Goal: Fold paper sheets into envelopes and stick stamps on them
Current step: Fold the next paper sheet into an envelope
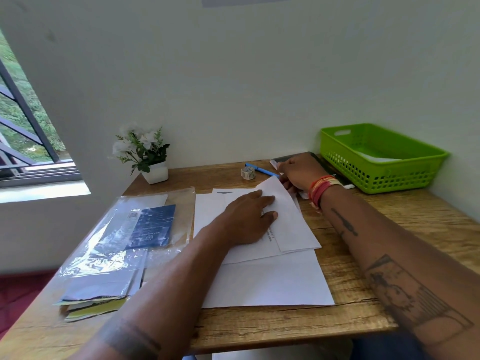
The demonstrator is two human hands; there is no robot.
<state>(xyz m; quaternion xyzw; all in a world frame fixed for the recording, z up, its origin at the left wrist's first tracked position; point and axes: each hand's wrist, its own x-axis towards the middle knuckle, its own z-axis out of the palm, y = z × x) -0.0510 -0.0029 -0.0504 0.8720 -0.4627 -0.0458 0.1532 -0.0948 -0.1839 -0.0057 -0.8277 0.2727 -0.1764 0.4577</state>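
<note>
A white paper sheet [293, 227], partly folded over, lies at an angle on top of a larger white sheet [272, 281] on the wooden table [363, 255]. My left hand [246, 219] lies flat on the folded sheet, fingers straight, pressing it down. My right hand [298, 172] is at the sheet's far corner and holds its raised edge with the fingertips. A small roll of stamps [248, 173] stands on the table just beyond the papers, beside a blue pen [262, 169].
A green plastic basket [379, 157] with white paper inside sits at the back right. A clear plastic packet holding blue and white paper packs [122, 242] lies on the left. A small potted white flower [145, 154] stands by the wall. A dark book [332, 172] lies under my right wrist.
</note>
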